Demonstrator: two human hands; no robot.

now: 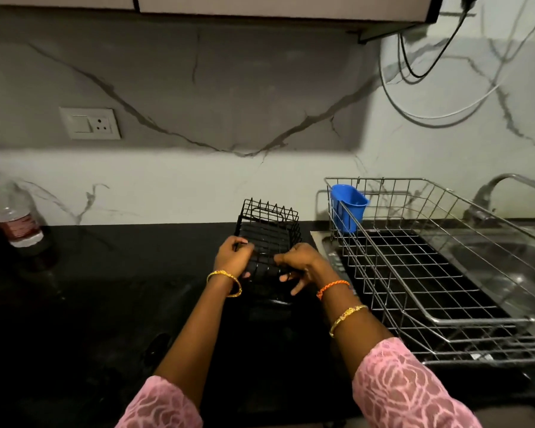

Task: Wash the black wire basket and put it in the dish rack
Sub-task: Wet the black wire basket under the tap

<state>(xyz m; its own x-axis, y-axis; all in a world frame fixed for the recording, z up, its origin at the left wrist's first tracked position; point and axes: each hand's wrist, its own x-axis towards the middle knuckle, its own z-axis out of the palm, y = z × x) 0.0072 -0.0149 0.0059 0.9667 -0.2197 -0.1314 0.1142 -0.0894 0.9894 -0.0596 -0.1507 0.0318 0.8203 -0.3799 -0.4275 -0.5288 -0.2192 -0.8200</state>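
Gripping the black wire basket point(267, 233) from both sides, the person holds it over the dark surface point(90, 288), a little past the middle of the view toward twelve o'clock. The left hand point(233, 256) curls round the wires at the basket's nine o'clock edge; the right hand point(297, 265) pinches the near rim at its three o'clock side, with a couple of fingers splayed loose below. Whether the basket's bottom rests on the surface or hangs just above it I cannot tell, black against black.

The dish rack point(430, 267) sits at three o'clock from the basket, just beside it, with a blue cup point(348, 208) hung on its far corner. The sink point(507, 257) and tap point(501, 186) lie beyond the rack, further toward three o'clock.

That layout looks like the trouble. To reach water, the basket probably has to travel over or round the rack, and its pointed wire ends along the top could snag the rack's rim or knock the blue cup. The right hand's hold seems the weaker one; once the wires are wet and soapy, it could slip and let the basket tip. A plastic bottle point(11, 211) at nine o'clock stands well apart, out of harm.
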